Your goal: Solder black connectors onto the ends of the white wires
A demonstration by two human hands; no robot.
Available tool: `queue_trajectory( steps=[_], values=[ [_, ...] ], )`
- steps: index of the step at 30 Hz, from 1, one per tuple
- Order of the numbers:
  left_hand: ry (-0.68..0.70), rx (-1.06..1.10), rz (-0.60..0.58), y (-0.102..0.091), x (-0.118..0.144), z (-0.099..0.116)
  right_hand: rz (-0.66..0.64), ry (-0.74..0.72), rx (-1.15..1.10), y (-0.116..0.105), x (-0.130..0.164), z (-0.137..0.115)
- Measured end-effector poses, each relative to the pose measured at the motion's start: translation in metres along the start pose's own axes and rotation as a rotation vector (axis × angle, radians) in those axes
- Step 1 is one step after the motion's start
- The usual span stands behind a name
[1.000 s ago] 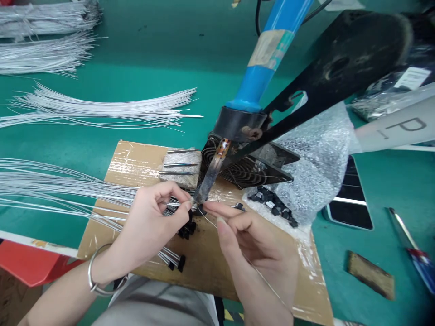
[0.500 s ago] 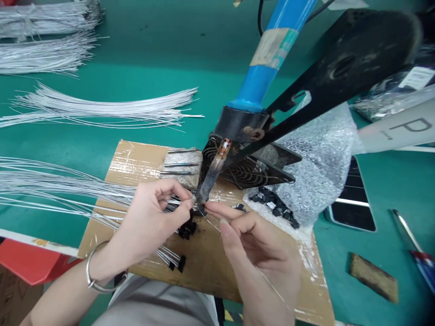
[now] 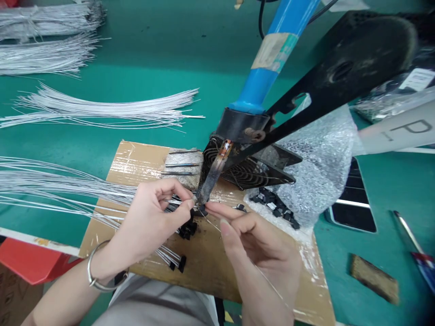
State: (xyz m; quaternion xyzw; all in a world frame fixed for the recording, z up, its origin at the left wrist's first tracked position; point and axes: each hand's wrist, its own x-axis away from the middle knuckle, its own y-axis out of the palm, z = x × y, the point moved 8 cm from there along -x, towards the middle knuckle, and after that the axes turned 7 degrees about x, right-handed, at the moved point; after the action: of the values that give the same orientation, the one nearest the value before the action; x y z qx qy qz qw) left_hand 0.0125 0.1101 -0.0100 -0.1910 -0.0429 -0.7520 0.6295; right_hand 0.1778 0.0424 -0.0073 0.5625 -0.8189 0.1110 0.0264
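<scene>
A blue-handled soldering iron (image 3: 215, 172) is fixed in a black stand, its tip pointing down between my hands. My left hand (image 3: 159, 215) pinches a thin wire whose end lies right by that tip. In my right hand (image 3: 261, 253) runs a strand of solder wire (image 3: 211, 222), held between thumb and fingers and reaching up to the tip. The right index fingertip is beside a small black part (image 3: 203, 210) under the iron. Finished-looking white wires with black ends (image 3: 181, 262) lie below my left hand.
Cardboard (image 3: 210, 276) covers the work spot. A pad with metal rods (image 3: 183, 165), a black fan (image 3: 234, 167), small black parts (image 3: 273, 203) and bubble wrap (image 3: 329, 154) surround the iron. White wire bundles (image 3: 112, 108) lie left; a phone (image 3: 353, 208) and brown block (image 3: 374, 277) lie right.
Both hands stay almost still at the iron's tip. The whole view shifts very slightly; nothing is let go or picked up.
</scene>
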Motion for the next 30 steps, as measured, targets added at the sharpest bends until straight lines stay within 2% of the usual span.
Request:
queue_trajectory(
  steps=[30],
  values=[
    [0.038,-0.027,0.01,-0.003,-0.0002,0.0015,-0.017,0.011,-0.01,0.0009,-0.0016,0.0044]
  ],
)
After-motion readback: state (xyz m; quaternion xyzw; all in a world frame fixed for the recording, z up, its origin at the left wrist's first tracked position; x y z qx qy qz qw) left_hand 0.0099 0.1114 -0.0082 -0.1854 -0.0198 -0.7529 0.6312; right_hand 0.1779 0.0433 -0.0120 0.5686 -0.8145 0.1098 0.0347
